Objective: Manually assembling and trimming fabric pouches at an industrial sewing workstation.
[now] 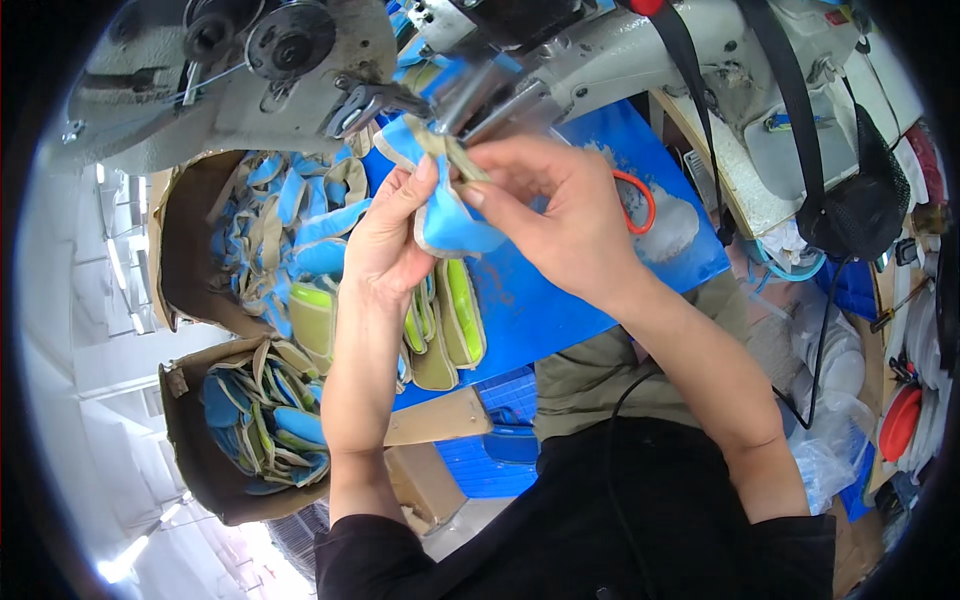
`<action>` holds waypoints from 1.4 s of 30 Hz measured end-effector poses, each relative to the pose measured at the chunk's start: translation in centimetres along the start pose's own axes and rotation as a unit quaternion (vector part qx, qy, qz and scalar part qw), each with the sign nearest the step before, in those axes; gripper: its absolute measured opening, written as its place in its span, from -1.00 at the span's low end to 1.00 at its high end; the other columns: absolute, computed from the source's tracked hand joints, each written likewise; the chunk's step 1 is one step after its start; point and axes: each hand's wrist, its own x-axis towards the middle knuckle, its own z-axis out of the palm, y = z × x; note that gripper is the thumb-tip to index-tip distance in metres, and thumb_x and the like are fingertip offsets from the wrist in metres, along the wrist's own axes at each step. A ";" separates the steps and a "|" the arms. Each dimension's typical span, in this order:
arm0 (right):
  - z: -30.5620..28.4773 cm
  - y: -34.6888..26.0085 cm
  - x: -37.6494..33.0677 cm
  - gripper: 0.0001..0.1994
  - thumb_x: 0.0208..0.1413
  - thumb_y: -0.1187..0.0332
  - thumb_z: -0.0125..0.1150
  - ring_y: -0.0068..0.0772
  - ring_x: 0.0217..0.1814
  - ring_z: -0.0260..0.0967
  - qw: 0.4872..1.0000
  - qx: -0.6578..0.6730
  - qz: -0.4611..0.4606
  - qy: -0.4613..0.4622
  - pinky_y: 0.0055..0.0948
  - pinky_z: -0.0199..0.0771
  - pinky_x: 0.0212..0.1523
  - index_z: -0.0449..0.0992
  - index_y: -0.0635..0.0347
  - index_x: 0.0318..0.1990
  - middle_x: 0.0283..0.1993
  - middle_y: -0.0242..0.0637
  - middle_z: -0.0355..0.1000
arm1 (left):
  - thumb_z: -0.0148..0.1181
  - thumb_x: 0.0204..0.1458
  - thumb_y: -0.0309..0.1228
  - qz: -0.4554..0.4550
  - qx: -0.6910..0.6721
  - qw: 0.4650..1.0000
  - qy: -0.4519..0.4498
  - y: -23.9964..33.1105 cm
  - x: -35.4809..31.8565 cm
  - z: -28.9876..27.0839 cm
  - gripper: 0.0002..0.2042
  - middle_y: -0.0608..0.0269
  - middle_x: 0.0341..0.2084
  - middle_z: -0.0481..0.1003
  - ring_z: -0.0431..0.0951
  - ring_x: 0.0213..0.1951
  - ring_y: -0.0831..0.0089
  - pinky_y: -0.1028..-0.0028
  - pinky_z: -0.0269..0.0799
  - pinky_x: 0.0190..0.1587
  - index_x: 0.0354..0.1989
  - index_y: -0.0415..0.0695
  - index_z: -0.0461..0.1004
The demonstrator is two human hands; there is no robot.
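A small blue fabric piece [455, 222] with a beige edge hangs between my two hands, just below the sewing machine's needle area [470, 105]. My left hand [395, 225] is closed on its left side, the thumb pressing on the cloth near the top. Curled fingers of my right hand [565, 205] pinch the beige strip [462, 160] along its upper right edge; some fingertips are slightly blurred. Under my left wrist, several beige-edged pieces with lime-green faces [462, 310] lie on the blue table [555, 300].
Orange-handled scissors [648, 205] lie right of my right hand. Two cardboard boxes stand at left: the upper box [190, 245] holds blue and beige pieces, the lower box [195, 470] green and blue ones. The grey machine arm [640, 60] spans the top, with black straps [795, 110] hanging down.
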 end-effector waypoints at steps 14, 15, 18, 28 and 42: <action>-0.5 -0.7 0.1 -0.74 0.14 0.44 0.44 -0.57 -0.34 0.59 0.999 0.012 0.020 -0.034 -0.53 0.60 -0.27 0.70 0.27 -0.02 -0.29 -0.30 0.67 | 0.20 0.36 -0.31 -0.063 -0.122 0.991 0.002 -0.4 0.0 -0.5 -0.74 -0.20 -0.03 0.62 0.66 0.05 -0.03 0.03 0.67 0.10 -0.03 -0.31 0.57; -0.5 -0.6 0.1 -0.74 0.14 0.44 0.44 -0.57 -0.34 0.59 0.999 0.011 0.021 -0.035 -0.53 0.60 -0.27 0.70 0.27 -0.02 -0.29 -0.30 0.67 | 0.20 0.36 -0.30 -0.059 -0.115 0.991 0.010 -0.4 0.0 -0.7 -0.73 -0.17 -0.02 0.63 0.66 0.05 -0.03 0.03 0.67 0.11 -0.03 -0.31 0.57; -0.3 -0.2 0.1 -0.73 0.13 0.43 0.45 -0.55 -0.35 0.59 0.999 0.012 0.023 -0.029 -0.52 0.60 -0.28 0.69 0.28 -0.02 -0.30 -0.27 0.66 | 0.23 0.35 -0.28 -0.004 -0.059 0.998 0.014 -0.7 -0.3 -0.3 -0.69 -0.08 0.00 0.63 0.67 0.04 0.06 0.09 0.67 0.12 0.05 -0.30 0.53; -0.7 -0.2 0.0 -0.75 0.25 0.57 0.34 -0.64 -0.17 0.56 0.998 -0.016 0.026 -0.062 -0.58 0.57 -0.15 0.62 0.36 0.07 -0.17 -0.34 0.63 | 0.37 0.17 -0.63 0.196 0.157 0.964 0.092 -1.8 -1.3 3.6 -0.55 0.06 0.00 0.65 0.70 -0.02 0.38 0.37 0.66 0.07 0.21 -0.23 0.39; -0.6 -1.1 0.0 -0.76 0.23 0.55 0.36 -0.70 -0.24 0.50 0.994 0.026 0.085 -0.064 -0.61 0.54 -0.19 0.64 0.37 0.04 -0.22 -0.39 0.61 | 0.37 0.15 -0.65 0.223 0.118 0.963 0.096 -2.3 -0.6 4.3 -0.58 0.11 -0.05 0.66 0.69 -0.07 0.47 0.43 0.66 0.01 0.17 -0.26 0.40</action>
